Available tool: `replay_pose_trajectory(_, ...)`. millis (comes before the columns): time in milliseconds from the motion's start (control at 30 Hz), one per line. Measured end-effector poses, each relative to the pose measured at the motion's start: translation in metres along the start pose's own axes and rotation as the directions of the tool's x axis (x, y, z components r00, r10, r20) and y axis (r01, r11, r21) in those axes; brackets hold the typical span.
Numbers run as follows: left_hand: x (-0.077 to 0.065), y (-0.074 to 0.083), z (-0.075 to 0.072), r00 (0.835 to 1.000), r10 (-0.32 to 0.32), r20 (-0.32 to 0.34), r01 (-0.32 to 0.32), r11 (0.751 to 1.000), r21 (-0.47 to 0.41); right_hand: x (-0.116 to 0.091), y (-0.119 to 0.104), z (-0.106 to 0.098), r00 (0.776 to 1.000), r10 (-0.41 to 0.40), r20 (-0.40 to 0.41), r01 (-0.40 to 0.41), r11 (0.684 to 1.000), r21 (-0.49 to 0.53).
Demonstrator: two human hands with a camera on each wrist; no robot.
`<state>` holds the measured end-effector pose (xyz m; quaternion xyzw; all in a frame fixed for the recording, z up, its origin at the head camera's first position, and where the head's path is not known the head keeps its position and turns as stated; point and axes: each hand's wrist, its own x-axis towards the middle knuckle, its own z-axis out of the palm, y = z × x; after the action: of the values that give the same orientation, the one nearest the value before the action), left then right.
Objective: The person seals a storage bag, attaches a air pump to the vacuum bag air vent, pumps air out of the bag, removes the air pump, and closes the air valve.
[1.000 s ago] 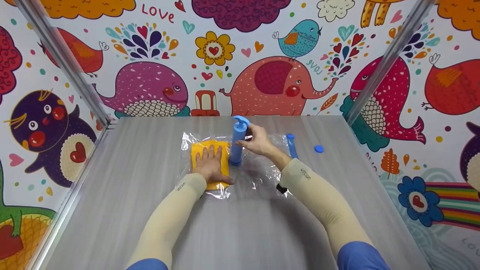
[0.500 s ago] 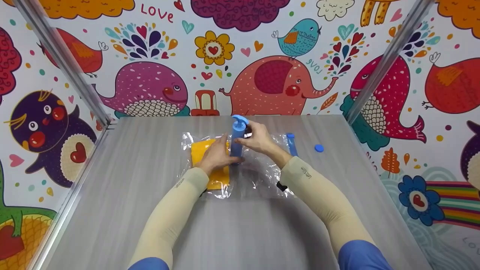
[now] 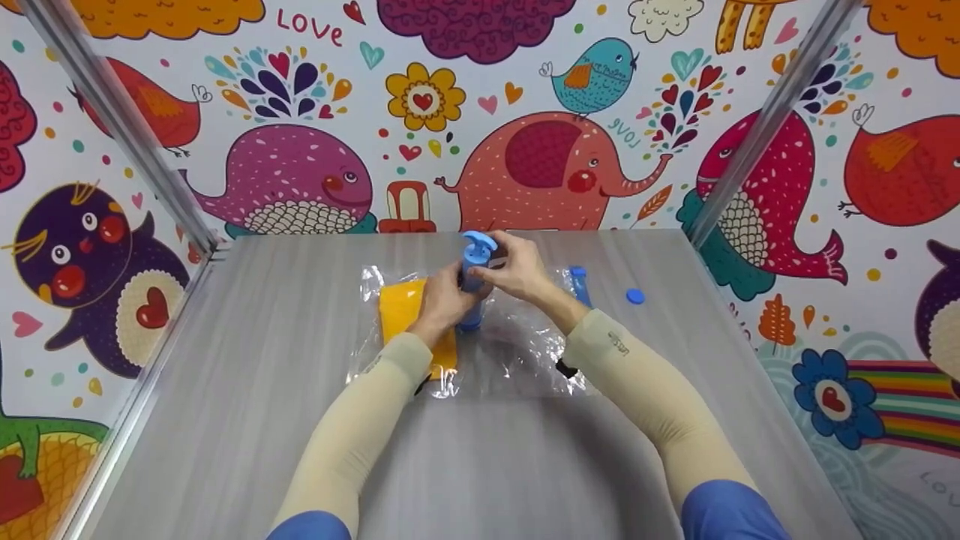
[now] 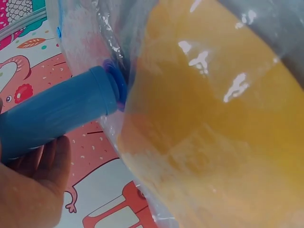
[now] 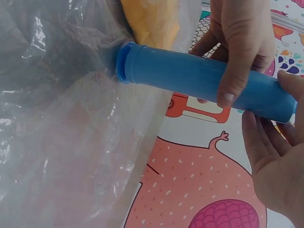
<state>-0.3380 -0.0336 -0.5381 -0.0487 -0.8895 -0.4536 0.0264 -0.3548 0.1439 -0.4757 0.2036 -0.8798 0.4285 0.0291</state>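
A blue hand pump (image 3: 475,259) stands upright on a clear plastic bag (image 3: 517,367), its foot at the bag's round blue valve (image 5: 124,61). Around the middle of the barrel my left hand (image 3: 448,295) curls its fingers and thumb. Higher up, just under the T-shaped handle (image 3: 480,241), my right hand (image 3: 521,268) holds the barrel between thumb and fingers. Inside the bag's left half lies a folded yellow cloth (image 3: 401,307), partly covered by my left hand and wrist. The right half of the bag is puffed and wrinkled.
A round blue cap (image 3: 635,296) lies on the grey table (image 3: 480,465) to the right of the bag. A blue slider clip (image 3: 578,281) sits at the bag's right edge. Printed walls and metal posts (image 3: 739,150) border the table.
My left hand has left the yellow cloth, where it lay flat, and moved right and up to grip the pump barrel. My right hand has kept its hold near the pump's top.
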Motion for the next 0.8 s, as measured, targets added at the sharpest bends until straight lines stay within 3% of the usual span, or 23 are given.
replay_pose_trajectory(167,0.001,-0.003,0.002,0.999,0.032,-0.011,-0.031,0.999,0.031,0.002,-0.008,-0.008,1.0,-0.016,-0.017,0.016,1.0,0.012)
replay_pose_trajectory(467,0.001,-0.004,0.002,1.0,0.024,0.002,-0.024,0.998,0.052,0.008,-0.021,-0.021,0.997,-0.078,-0.017,0.077,0.996,-0.04)
replay_pose_trajectory(800,0.004,-0.002,0.001,1.0,-0.008,0.013,0.007,0.999,0.035,0.018,-0.035,-0.027,0.996,-0.036,0.077,0.048,0.985,-0.164)
